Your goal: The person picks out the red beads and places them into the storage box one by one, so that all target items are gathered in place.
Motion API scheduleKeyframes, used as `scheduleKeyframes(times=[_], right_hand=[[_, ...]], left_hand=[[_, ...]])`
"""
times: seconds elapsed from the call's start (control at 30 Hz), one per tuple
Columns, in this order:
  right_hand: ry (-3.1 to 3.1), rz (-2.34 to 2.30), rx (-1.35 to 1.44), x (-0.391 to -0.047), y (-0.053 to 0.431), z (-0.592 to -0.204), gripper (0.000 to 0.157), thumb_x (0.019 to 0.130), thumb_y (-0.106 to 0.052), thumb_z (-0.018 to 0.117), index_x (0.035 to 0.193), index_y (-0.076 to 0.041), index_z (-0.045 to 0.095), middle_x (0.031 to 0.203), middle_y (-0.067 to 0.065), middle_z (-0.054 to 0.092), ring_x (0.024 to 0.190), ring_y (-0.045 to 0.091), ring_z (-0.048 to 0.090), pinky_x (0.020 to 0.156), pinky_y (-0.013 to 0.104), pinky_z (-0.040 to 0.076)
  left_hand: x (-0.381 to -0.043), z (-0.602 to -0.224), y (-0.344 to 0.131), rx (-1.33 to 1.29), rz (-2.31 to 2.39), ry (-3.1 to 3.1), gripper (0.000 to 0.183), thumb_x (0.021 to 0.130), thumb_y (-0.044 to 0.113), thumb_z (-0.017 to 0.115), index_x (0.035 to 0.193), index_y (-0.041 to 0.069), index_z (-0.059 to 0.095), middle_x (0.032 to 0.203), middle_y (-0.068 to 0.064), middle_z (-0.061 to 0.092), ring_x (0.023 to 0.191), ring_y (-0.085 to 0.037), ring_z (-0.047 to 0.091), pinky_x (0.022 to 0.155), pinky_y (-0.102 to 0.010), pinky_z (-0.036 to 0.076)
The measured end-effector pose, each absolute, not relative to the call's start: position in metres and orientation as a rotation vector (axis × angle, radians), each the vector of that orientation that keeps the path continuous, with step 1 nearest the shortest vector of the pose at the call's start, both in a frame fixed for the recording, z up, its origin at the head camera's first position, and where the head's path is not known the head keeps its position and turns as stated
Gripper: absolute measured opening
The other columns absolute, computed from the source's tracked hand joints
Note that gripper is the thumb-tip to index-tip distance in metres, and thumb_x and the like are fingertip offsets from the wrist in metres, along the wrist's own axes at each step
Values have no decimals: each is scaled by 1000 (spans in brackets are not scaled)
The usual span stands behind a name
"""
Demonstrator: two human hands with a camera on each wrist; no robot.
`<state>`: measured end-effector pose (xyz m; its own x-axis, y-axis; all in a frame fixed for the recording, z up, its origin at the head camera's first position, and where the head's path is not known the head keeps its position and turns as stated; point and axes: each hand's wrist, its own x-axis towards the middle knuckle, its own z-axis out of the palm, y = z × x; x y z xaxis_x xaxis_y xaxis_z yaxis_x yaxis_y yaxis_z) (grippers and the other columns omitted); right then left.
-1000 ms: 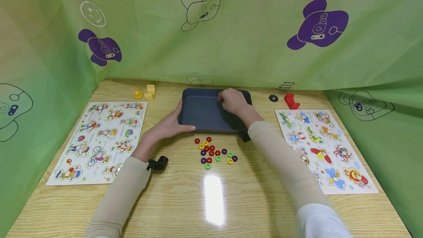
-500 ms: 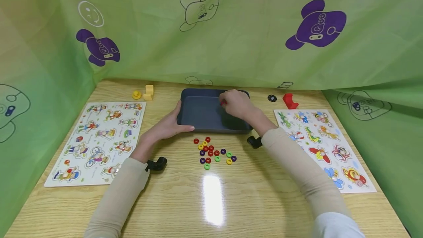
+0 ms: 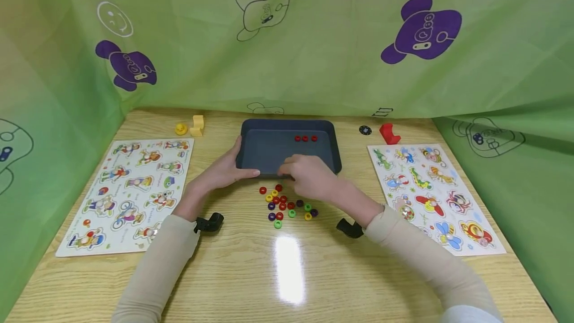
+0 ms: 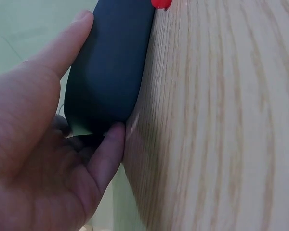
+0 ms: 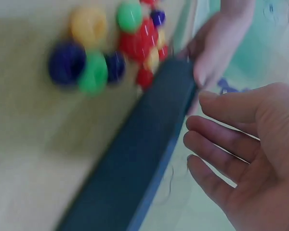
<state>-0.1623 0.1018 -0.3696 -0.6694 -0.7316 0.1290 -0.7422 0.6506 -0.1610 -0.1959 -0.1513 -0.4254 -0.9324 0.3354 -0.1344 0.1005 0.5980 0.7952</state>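
Observation:
A dark grey rectangular tray [image 3: 266,146] lies on the table. My left hand [image 3: 224,166] grips its near left corner, thumb along the front side and fingers at the left side; in the left wrist view the fingertips [image 4: 113,139] touch the tray's dark wall [image 4: 111,57]. Three red ring beads [image 3: 305,138] sit in a row inside, toward the back right. Over the tray's front edge hovers my right hand [image 3: 309,176]. The right wrist view shows its fingers loosely bent and apart from the thumb, holding nothing. Loose ring beads [image 3: 282,206] in red, yellow, purple and green lie before the tray.
Picture puzzle boards lie at left [image 3: 130,193] and right [image 3: 432,198]. Behind the left one are a yellow duck-like toy [image 3: 181,129] and a pale yellow block [image 3: 197,127]. A black disc [image 3: 365,130] and a red block [image 3: 389,134] stand back right. A green curtain [image 3: 314,64] encloses the table.
My right hand has let go of a red bead in the tray and drawn back toward the front edge, uncovering the red row. My left hand keeps its grip on the tray.

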Motion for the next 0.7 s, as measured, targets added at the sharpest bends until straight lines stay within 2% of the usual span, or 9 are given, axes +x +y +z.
scheduleKeyframes(times=[0.13, 0.27, 0.43, 0.7], right_hand=[[-2764, 199, 1340, -151, 93, -382, 12, 84, -14, 64, 93, -17, 72, 85, -4, 67, 74, 8, 60, 62, 23, 51], [-2728, 35, 1343, -147, 87, -393, 16, 84, -9, 61, 92, -17, 72, 84, -5, 68, 73, 10, 61, 57, 22, 51], [-2744, -97, 1316, -148, 82, -403, 16, 80, -9, 65, 90, -19, 71, 80, -5, 65, 68, 12, 59, 52, 22, 47], [-2787, -56, 1301, -148, 81, -406, 13, 82, -11, 64, 89, -19, 70, 78, -5, 63, 67, 10, 56, 51, 21, 45]], left_hand=[[-196, -426, -152, 350, 1234, 2570, 114, 75, 50, 71, 148, 27, -13, 157, 0, -1, 144, -23, 11, 114, -48, 20], [-195, -426, -152, 340, 1227, 2574, 114, 74, 51, 71, 148, 27, -12, 157, -1, -1, 145, -23, 10, 114, -49, 20], [-195, -426, -151, 338, 1226, 2581, 114, 74, 51, 71, 148, 27, -12, 157, 1, -2, 145, -22, 10, 114, -48, 20], [-195, -426, -151, 329, 1212, 2583, 113, 74, 52, 70, 148, 29, -13, 157, 1, -2, 145, -23, 10, 114, -49, 20]])
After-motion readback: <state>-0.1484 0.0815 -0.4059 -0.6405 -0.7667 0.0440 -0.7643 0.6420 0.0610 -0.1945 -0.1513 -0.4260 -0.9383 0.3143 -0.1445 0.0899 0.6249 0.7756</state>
